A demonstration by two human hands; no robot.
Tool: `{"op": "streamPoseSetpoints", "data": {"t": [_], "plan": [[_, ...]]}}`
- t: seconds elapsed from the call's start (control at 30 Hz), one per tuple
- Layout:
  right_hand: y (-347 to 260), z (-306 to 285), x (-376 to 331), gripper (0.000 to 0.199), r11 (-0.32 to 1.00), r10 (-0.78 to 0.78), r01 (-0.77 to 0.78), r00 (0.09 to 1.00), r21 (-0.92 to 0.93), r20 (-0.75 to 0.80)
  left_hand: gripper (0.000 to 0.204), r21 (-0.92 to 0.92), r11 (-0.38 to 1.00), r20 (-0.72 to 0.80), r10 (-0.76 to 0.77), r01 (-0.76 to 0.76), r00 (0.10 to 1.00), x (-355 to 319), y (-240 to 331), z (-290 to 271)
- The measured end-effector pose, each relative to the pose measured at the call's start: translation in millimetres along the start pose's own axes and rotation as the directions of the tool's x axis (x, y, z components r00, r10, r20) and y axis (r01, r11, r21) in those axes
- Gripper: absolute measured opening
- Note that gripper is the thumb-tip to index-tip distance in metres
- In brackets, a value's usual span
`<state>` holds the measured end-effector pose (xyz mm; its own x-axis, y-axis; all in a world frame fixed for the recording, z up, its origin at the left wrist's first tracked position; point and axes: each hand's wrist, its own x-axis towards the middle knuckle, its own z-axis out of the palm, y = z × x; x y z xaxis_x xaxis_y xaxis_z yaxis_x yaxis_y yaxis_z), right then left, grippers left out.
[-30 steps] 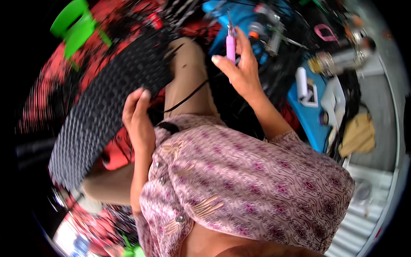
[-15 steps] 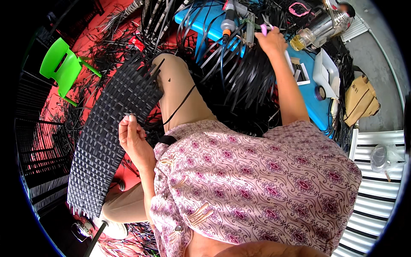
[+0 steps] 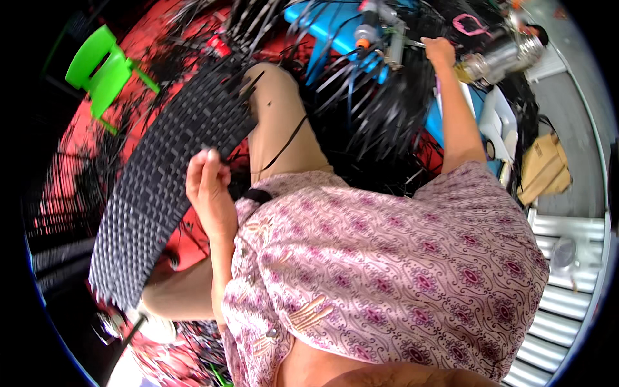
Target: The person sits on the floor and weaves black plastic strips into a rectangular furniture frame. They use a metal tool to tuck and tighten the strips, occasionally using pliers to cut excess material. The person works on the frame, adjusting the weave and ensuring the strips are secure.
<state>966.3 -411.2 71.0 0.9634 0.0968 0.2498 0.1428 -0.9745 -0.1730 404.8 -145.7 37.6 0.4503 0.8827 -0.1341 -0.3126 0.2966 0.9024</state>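
A long woven mat of black straps (image 3: 161,187) lies across my left knee and runs down to the lower left. My left hand (image 3: 207,188) pinches the mat's right edge with its fingers closed on it. Loose black straps (image 3: 367,109) fan out past my knee. My right hand (image 3: 440,51) is stretched far out to the upper right, closed in a fist beside a cluster of tools (image 3: 380,29). A sliver of a small pink object (image 3: 438,85) shows under that hand. My patterned pink garment (image 3: 400,271) fills the lower middle.
A green plastic chair (image 3: 100,64) stands at the upper left on a red floor covering (image 3: 77,148). A blue surface (image 3: 322,19) carries the tools. At the right are a shiny metal cylinder (image 3: 500,59), pink scissor handles (image 3: 469,26), a tan bag (image 3: 545,169) and corrugated metal sheet (image 3: 567,258).
My right hand, with the pink object, has moved from near my chest far out to the upper right by the tools. My left hand has stayed on the mat's edge.
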Motion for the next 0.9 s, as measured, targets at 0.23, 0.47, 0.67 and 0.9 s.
{"op": "streamPoseSetpoints", "data": {"t": [0.23,0.47,0.67,0.9], "plan": [[3.9,54.2,47.4,0.054,0.984,0.173,-0.176,0.954,-0.01,0.244,0.005,0.056,0.992,0.304,-0.126,0.114,0.944,-4.6,-1.4,-7.4],[75.1,94.1,116.9,0.018,0.337,0.279,-0.545,0.837,0.768,0.471,0.006,0.147,0.977,0.418,-0.201,0.153,0.886,-0.3,0.1,-9.9],[53.3,38.3,66.8,0.012,-0.451,0.067,-0.372,0.892,0.811,0.447,0.012,0.149,0.971,0.333,-0.228,0.188,0.915,5.0,-9.2,-11.4],[-172.3,-52.3,-247.6,0.027,-0.012,-0.678,-0.4,0.677,0.916,0.287,0.011,0.034,0.977,0.221,-0.211,0.209,0.952,7.1,-15.6,-10.0]]}}
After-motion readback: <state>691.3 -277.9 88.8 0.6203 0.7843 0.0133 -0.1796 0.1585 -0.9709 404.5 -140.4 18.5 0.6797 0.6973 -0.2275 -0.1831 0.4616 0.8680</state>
